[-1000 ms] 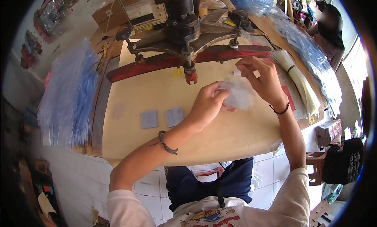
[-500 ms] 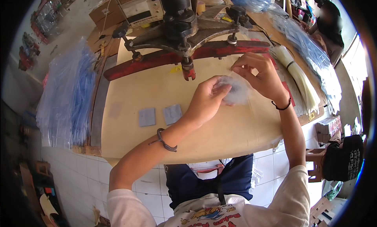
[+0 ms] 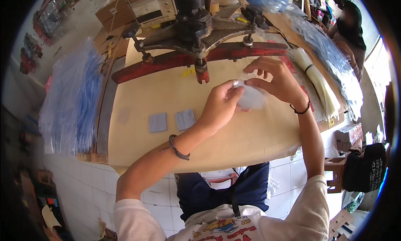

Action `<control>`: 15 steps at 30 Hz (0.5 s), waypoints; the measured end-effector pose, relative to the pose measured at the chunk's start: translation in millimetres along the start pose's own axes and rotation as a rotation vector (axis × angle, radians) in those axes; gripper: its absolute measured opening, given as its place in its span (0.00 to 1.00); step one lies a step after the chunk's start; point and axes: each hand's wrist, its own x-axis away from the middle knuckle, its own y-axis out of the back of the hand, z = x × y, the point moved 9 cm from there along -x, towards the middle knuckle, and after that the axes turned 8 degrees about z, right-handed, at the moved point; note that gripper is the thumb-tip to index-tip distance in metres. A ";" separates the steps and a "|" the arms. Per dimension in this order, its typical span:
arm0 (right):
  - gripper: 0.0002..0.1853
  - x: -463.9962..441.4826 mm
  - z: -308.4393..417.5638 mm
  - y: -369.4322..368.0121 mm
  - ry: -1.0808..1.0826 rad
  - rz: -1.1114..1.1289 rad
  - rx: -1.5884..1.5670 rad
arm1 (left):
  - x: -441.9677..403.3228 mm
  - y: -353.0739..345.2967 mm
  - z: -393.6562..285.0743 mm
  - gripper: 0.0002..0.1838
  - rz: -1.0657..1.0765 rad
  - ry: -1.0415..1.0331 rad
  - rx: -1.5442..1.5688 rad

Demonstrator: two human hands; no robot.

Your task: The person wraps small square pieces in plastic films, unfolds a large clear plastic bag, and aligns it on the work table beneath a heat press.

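My left hand (image 3: 221, 103) is closed on a clear, whitish plastic piece (image 3: 253, 99), pinching it between thumb and fingers above the tan sheet (image 3: 138, 153). The plastic is blurred, and its exact shape does not show. My right hand (image 3: 279, 81) is just beside it, index finger and thumb spread apart. Its thumb tip comes close to the top edge of the plastic; whether they touch I cannot tell. Two small grey-blue squares, a left one (image 3: 158, 122) and a right one (image 3: 185, 119), lie on the sheet near my left forearm.
A press with a red bar (image 3: 154, 68) spans the table's back, its red-tipped post (image 3: 202, 76) close to my left hand. Clear plastic sheets (image 3: 69, 103) are piled at left. A bundle of pale strips (image 3: 315, 80) lies at right. Another person (image 3: 350, 28) is at far right.
My right hand's thumb and fingers have parted, and the thumb has come down toward the plastic. My left hand keeps its grip, and the plastic has shifted slightly.
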 end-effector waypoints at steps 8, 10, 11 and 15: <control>0.04 -2.5 15.7 -0.2 0.142 0.012 0.141 | 2.0 1.4 -0.4 0.21 -0.006 0.038 0.035; 0.04 -0.8 23.6 5.0 0.218 -0.028 0.174 | 2.6 0.4 -1.2 0.22 -0.025 0.062 0.083; 0.04 -0.5 27.6 7.2 0.259 -0.046 0.189 | 3.0 0.7 -1.0 0.22 -0.035 0.079 0.114; 0.05 -0.2 29.9 13.7 0.263 -0.091 0.163 | 1.7 5.0 4.1 0.22 -0.036 0.097 0.126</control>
